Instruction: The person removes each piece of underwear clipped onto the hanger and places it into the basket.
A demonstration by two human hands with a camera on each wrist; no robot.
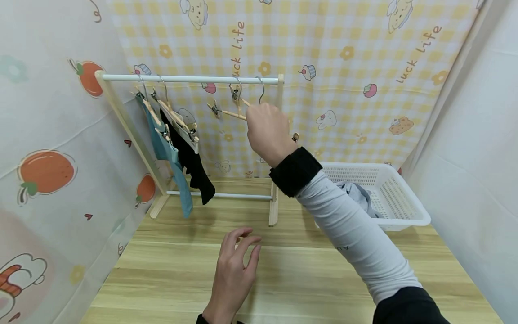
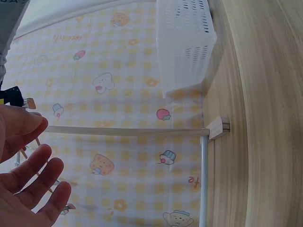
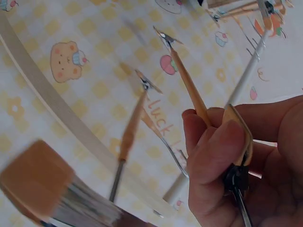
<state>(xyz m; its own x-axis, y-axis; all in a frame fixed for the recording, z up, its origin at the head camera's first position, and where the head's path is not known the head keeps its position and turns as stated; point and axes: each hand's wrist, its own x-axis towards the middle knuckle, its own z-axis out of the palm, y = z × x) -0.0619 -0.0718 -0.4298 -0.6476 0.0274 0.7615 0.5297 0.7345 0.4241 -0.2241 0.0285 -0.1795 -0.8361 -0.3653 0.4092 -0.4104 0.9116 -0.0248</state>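
In the head view my right hand (image 1: 268, 130) is up at the right end of the rack, gripping a wooden clip hanger (image 3: 191, 90). Its fingers curl round the bar and one clip (image 3: 239, 125) in the right wrist view. Another wooden clip hanger (image 1: 230, 114) hangs just left of it, with a metal hook over the white rail (image 1: 194, 79). My left hand (image 1: 234, 270) is held over the front of the table, holding nothing, its fingers loosely bent. The right hand hides part of the hangers.
Toward the rack's left end hang a blue sock-like garment (image 1: 184, 193) and a black one (image 1: 190, 162) on clip hangers. A white perforated basket (image 1: 404, 207) with grey cloth (image 1: 358, 193) stands right of the rack's wooden foot (image 1: 274, 213) on the wooden table (image 1: 170, 270).
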